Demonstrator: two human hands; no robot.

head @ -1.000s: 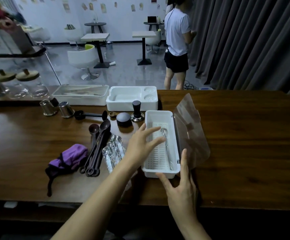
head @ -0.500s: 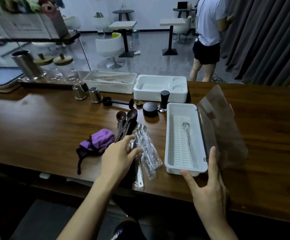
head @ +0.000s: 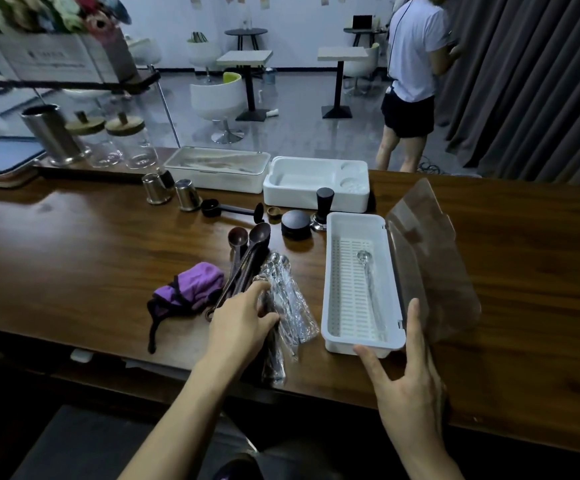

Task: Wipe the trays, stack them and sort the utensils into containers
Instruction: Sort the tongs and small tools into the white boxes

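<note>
Head view: the left hand [head: 243, 320] pinches one of the plastic-wrapped spoons [head: 292, 299] lying just left of the white cutlery box [head: 350, 342]. The right hand [head: 409, 386], fingers straight and apart, steadies the box's near right corner. The slippery wrap could drag neighbouring spoons or the dark measuring spoons [head: 247, 265] over the near table edge.

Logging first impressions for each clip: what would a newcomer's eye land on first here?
The white slotted container at centre right of the wooden counter, clear lid standing open and one clear spoon inside, with the right hand at its near corner. Left of it, the left hand reaches onto plastic-wrapped spoons and dark scoops, beside a crumpled purple cloth.
</note>
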